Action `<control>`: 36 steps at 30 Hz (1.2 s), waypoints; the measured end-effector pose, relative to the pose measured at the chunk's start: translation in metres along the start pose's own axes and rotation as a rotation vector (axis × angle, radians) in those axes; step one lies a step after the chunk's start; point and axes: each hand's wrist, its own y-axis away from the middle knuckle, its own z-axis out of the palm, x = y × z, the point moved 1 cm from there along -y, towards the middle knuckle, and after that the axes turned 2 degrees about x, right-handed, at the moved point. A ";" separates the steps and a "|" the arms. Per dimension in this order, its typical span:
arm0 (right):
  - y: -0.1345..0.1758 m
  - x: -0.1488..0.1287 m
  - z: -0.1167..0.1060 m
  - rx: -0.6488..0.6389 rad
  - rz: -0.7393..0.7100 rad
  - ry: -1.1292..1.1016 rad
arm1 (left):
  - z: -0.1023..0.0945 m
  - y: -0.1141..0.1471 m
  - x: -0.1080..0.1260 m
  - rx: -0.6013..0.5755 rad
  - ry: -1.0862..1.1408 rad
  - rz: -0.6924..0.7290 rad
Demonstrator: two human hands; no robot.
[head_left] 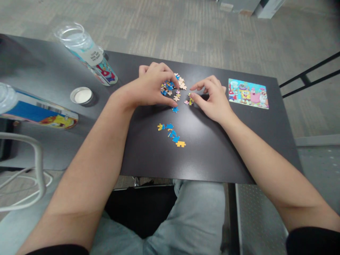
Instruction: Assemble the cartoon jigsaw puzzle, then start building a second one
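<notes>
My left hand (156, 85) curves over a pile of jigsaw pieces (168, 88), its thumb and fingers apart. Its thumb tip is close to a single blue jigsaw piece (175, 109). My right hand (212, 95) is to the right of the pile, fingers bent and apart. Its thumb and index finger are beside a few pink and yellow jigsaw pieces (189, 101); whether they touch them is hard to see. Nearer to me lies a slanting row of blue and yellow jigsaw pieces (172, 134). Part of the pile is hidden behind my left hand.
A cartoon picture card (248, 94) lies at the right of the dark table (212, 152). On the left are a clear-topped tube (90, 56), a round lid (81, 96) and another printed tube (39, 109) lying in view. A white curved bar (39, 166) is at lower left.
</notes>
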 end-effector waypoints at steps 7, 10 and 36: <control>0.001 -0.003 -0.001 0.016 -0.008 -0.029 | 0.001 0.004 0.005 -0.127 -0.007 0.012; 0.001 -0.004 0.000 0.008 -0.001 -0.019 | -0.003 0.000 0.013 -0.080 -0.001 -0.024; -0.003 -0.005 -0.003 -0.056 -0.010 -0.011 | -0.004 0.000 0.028 -0.099 -0.002 0.004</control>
